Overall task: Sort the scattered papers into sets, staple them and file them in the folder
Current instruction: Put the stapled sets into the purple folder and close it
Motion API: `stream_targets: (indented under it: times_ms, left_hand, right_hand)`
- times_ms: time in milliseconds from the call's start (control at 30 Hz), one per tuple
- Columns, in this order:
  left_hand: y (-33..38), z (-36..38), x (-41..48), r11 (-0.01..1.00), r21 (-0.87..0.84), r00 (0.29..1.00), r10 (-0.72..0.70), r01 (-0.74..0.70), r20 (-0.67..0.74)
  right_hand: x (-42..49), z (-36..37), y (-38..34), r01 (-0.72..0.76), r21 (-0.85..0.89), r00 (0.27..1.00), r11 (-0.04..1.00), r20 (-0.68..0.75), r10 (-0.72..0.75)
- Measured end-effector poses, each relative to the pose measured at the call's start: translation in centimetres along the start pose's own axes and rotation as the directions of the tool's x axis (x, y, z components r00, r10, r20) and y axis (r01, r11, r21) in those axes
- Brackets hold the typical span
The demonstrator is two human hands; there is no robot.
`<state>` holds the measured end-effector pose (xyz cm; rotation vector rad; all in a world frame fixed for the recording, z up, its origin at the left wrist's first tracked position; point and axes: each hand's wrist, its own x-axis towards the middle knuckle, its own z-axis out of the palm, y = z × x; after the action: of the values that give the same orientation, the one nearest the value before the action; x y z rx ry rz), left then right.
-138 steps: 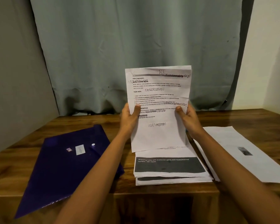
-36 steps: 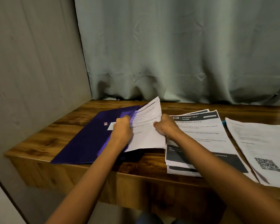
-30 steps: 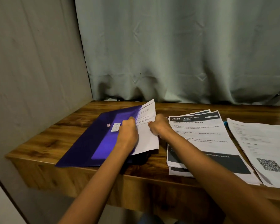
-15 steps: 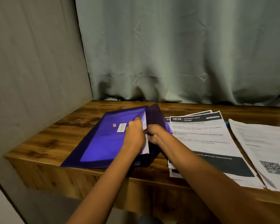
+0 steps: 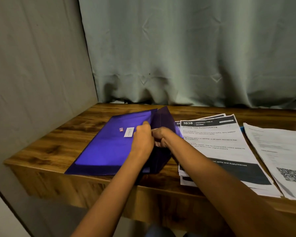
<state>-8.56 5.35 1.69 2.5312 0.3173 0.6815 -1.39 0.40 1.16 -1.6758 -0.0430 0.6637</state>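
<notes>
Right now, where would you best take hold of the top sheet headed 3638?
On the 3638 sheet, probably the far right corner, approached from the right: it lies flat atop its pile, the right arm crosses its near left part, and that corner is bare.

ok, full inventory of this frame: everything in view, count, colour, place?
purple plastic folder: one, purple, table's left part, flap raised
white paper label: one, white, on folder front
printed paper stack: one, white with black bands, right of folder
QR-code paper sheets: count unclear, white, far right
brown wooden table: one, brown, under everything
grey-green fabric curtain: one, grey-green, behind table
left hand: one, grips folder's edge
right hand: one, fingers curled at folder's mouth
</notes>
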Motion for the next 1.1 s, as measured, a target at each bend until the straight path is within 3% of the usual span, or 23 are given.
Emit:
stream_targets:
  times_ms: [200,333,533,633,800,967,1100]
  left_hand:
    - [-0.1,0.5,-0.3,1.000,-0.010,0.999,-0.020,0.020,0.034]
    - [-0.4,1.6,-1.0,0.997,0.068,0.996,-0.045,0.040,0.079]
    - [-1.3,2.6,-1.2,0.992,0.128,0.992,-0.019,0.002,0.127]
    - [-1.4,2.3,-1.0,0.997,-0.070,0.991,-0.036,0.045,0.127]
    - [-0.9,1.6,-1.3,0.943,-0.333,0.995,0.035,-0.004,0.088]
    - [-0.6,1.7,-1.7,0.926,-0.358,0.978,0.173,-0.120,0.120]
    - [-0.9,2.6,-1.2,0.953,-0.275,0.952,0.193,-0.124,0.238]
  right_hand:
    - [-0.4,-2.1,0.2,0.195,0.021,0.958,0.980,-0.218,-0.186]
    - [-0.9,-4.0,0.5,0.319,-0.119,0.893,0.940,-0.295,-0.340]
    - [-5.0,-8.8,1.2,0.426,-0.427,0.684,0.797,-0.425,-0.593]
    - [-7.4,-12.1,1.6,0.344,-0.542,0.616,0.766,-0.486,-0.620]
    - [-8.5,-19.1,2.5,-0.031,-0.631,0.582,0.775,-0.642,-0.500]
    - [-9.9,-22.1,3.1,-0.265,-0.632,0.695,0.729,-0.649,-0.310]
    - [-10.1,-22.7,3.6,-0.290,-0.633,0.744,0.718,-0.621,-0.247]
